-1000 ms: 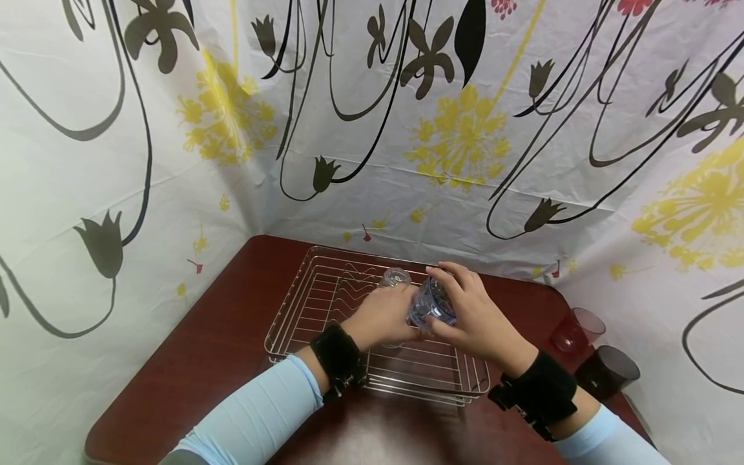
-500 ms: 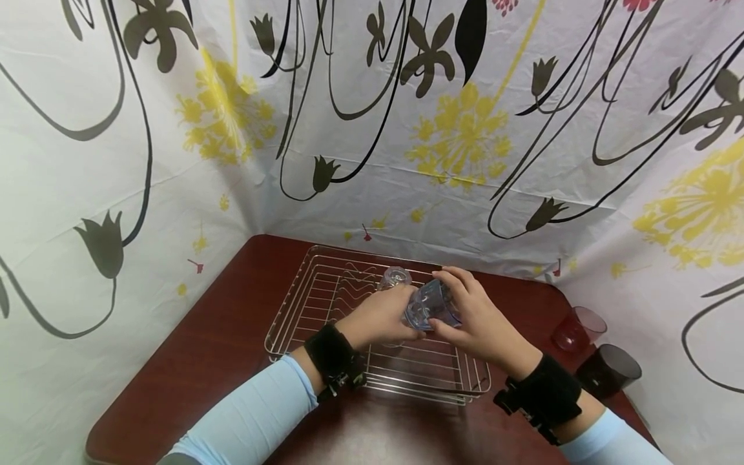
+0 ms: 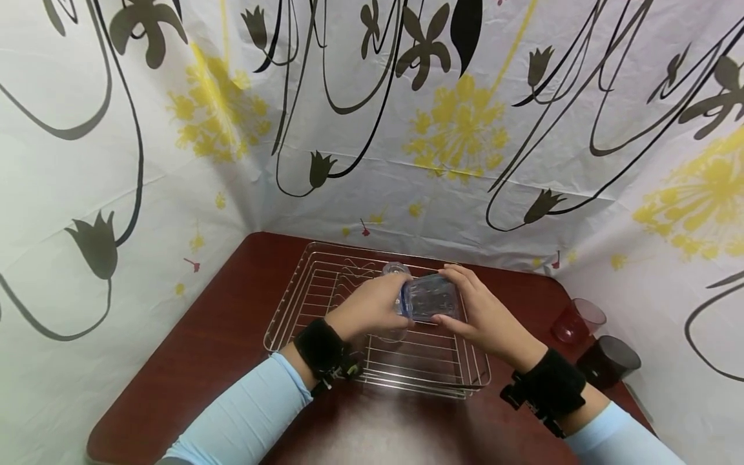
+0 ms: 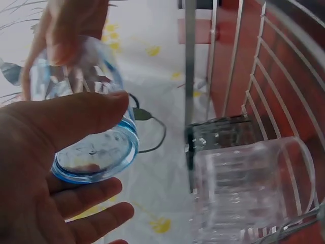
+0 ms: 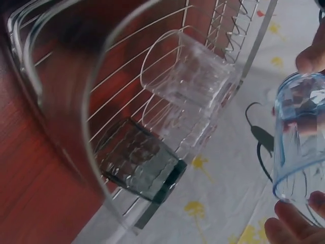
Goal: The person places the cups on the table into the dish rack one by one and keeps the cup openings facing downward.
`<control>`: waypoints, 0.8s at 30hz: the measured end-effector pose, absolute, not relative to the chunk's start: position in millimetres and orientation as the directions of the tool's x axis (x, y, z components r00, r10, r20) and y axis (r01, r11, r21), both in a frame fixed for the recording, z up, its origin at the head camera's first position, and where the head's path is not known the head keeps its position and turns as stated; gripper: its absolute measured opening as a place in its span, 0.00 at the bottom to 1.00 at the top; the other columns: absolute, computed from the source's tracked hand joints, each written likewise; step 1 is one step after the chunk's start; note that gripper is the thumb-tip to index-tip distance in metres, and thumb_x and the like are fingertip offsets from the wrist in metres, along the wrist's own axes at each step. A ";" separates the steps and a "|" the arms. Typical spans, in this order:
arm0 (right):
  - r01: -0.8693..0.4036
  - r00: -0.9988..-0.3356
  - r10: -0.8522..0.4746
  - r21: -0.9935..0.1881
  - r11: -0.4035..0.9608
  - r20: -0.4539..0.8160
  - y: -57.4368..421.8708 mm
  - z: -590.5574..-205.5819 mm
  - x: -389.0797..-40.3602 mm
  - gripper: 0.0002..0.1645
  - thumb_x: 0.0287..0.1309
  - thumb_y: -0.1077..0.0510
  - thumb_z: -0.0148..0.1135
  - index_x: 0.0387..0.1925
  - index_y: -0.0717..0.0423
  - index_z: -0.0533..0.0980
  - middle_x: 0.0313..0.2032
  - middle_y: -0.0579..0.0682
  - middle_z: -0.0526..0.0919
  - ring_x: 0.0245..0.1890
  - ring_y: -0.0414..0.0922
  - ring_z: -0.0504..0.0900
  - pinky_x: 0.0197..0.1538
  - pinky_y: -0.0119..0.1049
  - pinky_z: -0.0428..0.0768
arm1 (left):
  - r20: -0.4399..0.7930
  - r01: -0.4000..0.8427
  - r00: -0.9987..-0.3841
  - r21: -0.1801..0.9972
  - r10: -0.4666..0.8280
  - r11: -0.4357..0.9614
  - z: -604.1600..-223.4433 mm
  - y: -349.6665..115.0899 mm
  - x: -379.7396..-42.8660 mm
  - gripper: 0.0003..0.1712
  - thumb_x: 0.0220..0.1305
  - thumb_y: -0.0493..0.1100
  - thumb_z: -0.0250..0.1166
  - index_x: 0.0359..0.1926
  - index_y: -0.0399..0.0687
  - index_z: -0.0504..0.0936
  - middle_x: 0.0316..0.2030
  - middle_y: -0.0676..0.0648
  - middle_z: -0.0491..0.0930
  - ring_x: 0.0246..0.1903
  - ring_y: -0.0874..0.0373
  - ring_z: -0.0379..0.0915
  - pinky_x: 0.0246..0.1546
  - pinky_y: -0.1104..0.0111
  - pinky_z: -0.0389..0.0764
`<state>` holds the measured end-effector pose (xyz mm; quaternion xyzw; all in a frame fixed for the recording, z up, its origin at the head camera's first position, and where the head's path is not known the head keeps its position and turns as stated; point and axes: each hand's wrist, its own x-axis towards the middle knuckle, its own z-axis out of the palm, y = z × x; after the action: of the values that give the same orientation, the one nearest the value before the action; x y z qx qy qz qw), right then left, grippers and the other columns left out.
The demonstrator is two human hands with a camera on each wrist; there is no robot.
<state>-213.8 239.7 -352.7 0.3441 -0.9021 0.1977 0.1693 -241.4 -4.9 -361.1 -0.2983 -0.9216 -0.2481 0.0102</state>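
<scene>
A blue-tinted drinking glass (image 3: 433, 298) lies nearly sideways between both hands, above the wire dish rack (image 3: 325, 303). My left hand (image 3: 372, 303) grips its left end; the thumb crosses the glass in the left wrist view, near a thick blue ring. My right hand (image 3: 485, 316) holds the other end, its thumb below and fingers above in the head view. In the right wrist view the blue glass (image 5: 299, 137) is cut off by the frame edge. Clear glasses (image 5: 198, 73) and a dark glass (image 5: 142, 162) lie tipped inside the rack.
At the table's right side lie a red glass (image 3: 578, 321) and a dark glass (image 3: 609, 361). The dark red table (image 3: 174, 381) extends around the rack. A flower-patterned sheet (image 3: 360, 142) encloses the back and sides.
Between my hands the blue glass has turned from a tilt to nearly sideways, its thick ringed end now at the left. My left hand has shifted slightly left and its wrist has turned.
</scene>
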 end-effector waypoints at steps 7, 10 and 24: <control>-0.677 -0.715 -0.556 -0.220 0.702 0.424 246.4 -355.8 -218.6 0.52 0.55 0.46 0.74 0.74 0.53 0.57 0.71 0.54 0.64 0.70 0.53 0.64 0.65 0.56 0.69 | 0.161 0.539 -0.822 0.533 0.546 0.653 -348.0 -11.6 -236.9 0.45 0.53 0.52 0.77 0.69 0.51 0.66 0.53 0.51 0.76 0.45 0.59 0.77 0.44 0.67 0.81; -0.678 -0.709 -0.556 -0.201 0.707 0.435 248.3 -355.7 -220.3 0.53 0.54 0.45 0.75 0.75 0.52 0.58 0.70 0.54 0.65 0.69 0.54 0.64 0.65 0.56 0.67 | 0.155 0.533 -0.817 0.568 0.555 0.627 -344.5 -12.2 -236.5 0.48 0.56 0.51 0.76 0.73 0.52 0.62 0.59 0.49 0.73 0.49 0.58 0.77 0.46 0.67 0.81; -0.635 -0.752 -0.543 -0.193 0.748 0.373 245.7 -353.4 -216.8 0.49 0.60 0.46 0.71 0.73 0.61 0.57 0.66 0.61 0.68 0.66 0.60 0.66 0.63 0.60 0.69 | 0.225 0.616 -0.766 0.525 0.602 0.588 -325.5 -6.0 -234.2 0.49 0.59 0.56 0.74 0.76 0.57 0.60 0.69 0.48 0.67 0.61 0.56 0.72 0.58 0.61 0.77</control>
<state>-216.8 245.7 -353.4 0.3193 -0.9230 0.1556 0.1482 -234.2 -6.0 -325.5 -0.3416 -0.8910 -0.2989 0.0115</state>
